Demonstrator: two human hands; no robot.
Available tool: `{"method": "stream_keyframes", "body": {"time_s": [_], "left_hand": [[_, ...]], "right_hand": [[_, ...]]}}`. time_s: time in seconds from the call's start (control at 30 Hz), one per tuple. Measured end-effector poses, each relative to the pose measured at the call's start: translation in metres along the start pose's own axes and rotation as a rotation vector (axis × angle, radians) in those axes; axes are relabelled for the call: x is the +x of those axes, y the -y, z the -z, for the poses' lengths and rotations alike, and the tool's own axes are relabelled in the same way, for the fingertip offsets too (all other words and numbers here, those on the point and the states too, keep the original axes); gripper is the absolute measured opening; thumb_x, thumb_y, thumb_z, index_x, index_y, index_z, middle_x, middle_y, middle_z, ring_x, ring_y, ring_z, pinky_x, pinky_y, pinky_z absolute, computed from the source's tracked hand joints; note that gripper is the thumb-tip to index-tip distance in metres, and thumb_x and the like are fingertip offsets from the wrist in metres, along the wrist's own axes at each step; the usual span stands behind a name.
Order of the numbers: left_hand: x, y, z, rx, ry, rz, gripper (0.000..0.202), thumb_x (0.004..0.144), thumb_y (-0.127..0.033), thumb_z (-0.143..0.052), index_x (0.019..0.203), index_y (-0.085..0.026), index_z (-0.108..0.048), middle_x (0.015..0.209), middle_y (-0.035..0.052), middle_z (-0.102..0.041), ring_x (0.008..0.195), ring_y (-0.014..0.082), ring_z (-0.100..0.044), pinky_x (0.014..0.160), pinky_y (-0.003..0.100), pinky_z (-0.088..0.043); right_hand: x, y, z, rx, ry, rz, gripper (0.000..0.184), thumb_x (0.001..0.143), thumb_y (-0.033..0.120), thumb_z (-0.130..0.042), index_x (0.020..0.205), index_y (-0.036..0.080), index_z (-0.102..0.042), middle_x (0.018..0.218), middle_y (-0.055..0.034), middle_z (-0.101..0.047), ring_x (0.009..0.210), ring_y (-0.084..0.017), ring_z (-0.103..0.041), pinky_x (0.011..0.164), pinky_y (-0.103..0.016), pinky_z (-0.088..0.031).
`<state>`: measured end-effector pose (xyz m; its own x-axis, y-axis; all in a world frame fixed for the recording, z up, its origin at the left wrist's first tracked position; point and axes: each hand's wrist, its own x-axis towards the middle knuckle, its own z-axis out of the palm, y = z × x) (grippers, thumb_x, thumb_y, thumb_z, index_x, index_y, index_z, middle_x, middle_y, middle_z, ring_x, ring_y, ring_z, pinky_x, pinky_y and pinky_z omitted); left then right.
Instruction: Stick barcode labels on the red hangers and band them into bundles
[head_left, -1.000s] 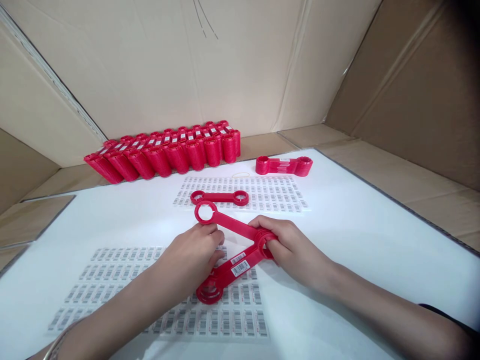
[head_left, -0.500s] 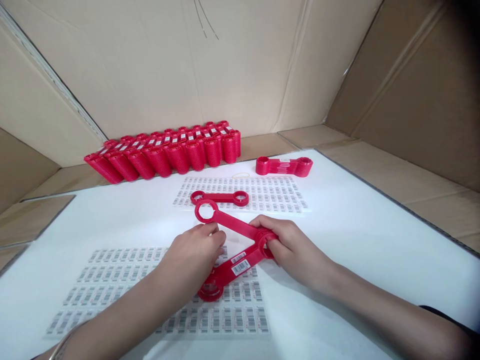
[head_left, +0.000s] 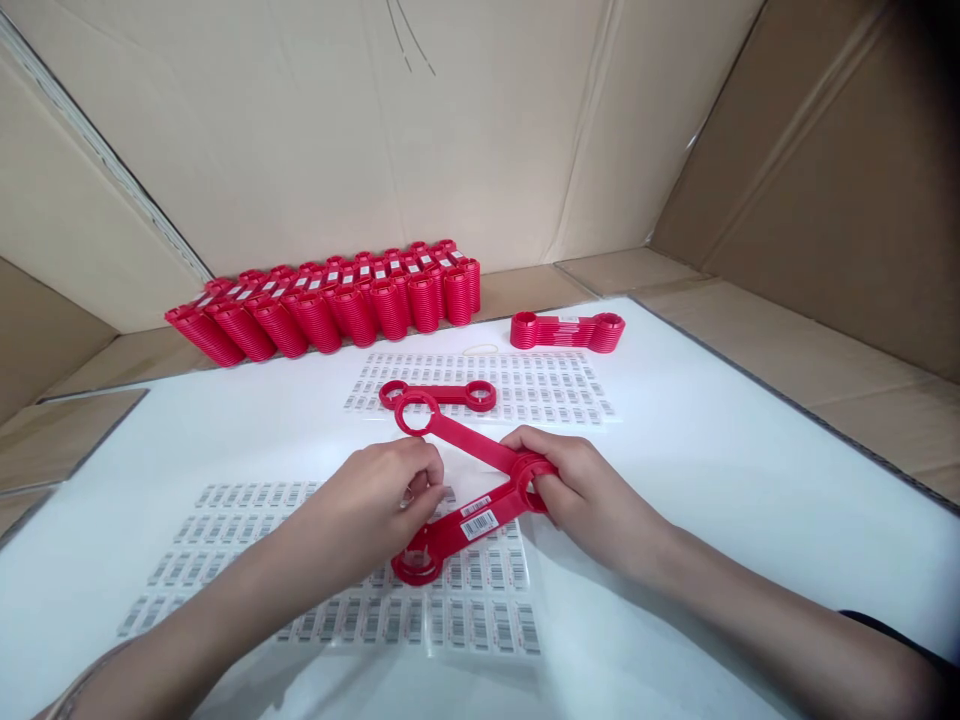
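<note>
So, cardboard surround [head_left: 300, 130]: stood behind and to both sides of the working area.
Worktop [head_left: 712, 450]: white, carrying everything below.
Row of red stacks [head_left: 322, 305]: lay along the back edge, side by side, with white labels on top.
Near label sheet [head_left: 337, 585]: lay flat under the left forearm, printed with barcodes.
Far label sheet [head_left: 525, 385]: lay flat beyond the hands.
Right hand [head_left: 581, 490]: its grip was closed on the overlapping ring ends of two red bars.
Left hand [head_left: 382, 505]: sat between the two bars over the near sheet, its grip pinched shut; whether anything lay between the fingertips could not be told.
Plain bar [head_left: 457, 440]: ran from the right hand up and away to the left.
Labelled bar [head_left: 461, 528]: ran from the right hand down to the left, its free ring on the near sheet, two barcode stickers on its shaft.
Small stack [head_left: 568, 332]: lay at the far right, well apart.
Loose bar [head_left: 439, 394]: lay flat at the left edge of the far sheet.
Rubber band [head_left: 481, 349]: lay beside the small stack.
</note>
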<state>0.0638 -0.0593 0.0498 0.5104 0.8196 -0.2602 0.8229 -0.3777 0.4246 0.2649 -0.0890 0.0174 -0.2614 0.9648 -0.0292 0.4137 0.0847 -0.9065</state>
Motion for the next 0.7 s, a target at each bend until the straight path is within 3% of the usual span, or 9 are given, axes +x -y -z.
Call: {"method": "stream_keyframes", "body": {"time_s": [0.17,0.37,0.7], "left_hand": [[-0.001,0.001,0.007,-0.274,0.03,0.044,0.027,0.085,-0.043,-0.043,0.075,-0.019,-0.051,0.066,-0.0031,-0.055,0.058,0.0097,-0.047,0.049,0.021,-0.034],[0.004,-0.003,0.003,-0.659,-0.017,0.03,0.029,0.082,-0.046,-0.052,0.075,-0.018,-0.051,0.053,-0.0077,-0.038,0.046,0.0041,-0.033,0.042,0.015,-0.027],[0.011,-0.004,-0.007,-0.871,-0.008,0.085,0.027,0.08,-0.044,-0.055,0.077,-0.017,-0.051,0.044,-0.0099,-0.035,0.038,0.0023,-0.028,0.036,0.013,-0.021]], "right_hand": [[0.0,0.0,0.001,0.001,-0.008,-0.004,0.031,0.067,-0.001,-0.03,0.078,0.017,-0.053,0.074,0.0001,-0.059,0.069,-0.013,-0.054,0.064,-0.024,-0.04],[0.0,0.001,-0.001,0.007,0.008,-0.008,0.034,0.065,-0.002,-0.03,0.08,0.016,-0.055,0.074,0.0001,-0.059,0.066,-0.012,-0.051,0.061,-0.023,-0.039],[0.0,0.0,-0.003,0.041,0.019,0.022,0.029,0.068,-0.002,-0.032,0.074,0.017,-0.053,0.07,0.0013,-0.058,0.064,-0.011,-0.05,0.058,-0.022,-0.036]]}}
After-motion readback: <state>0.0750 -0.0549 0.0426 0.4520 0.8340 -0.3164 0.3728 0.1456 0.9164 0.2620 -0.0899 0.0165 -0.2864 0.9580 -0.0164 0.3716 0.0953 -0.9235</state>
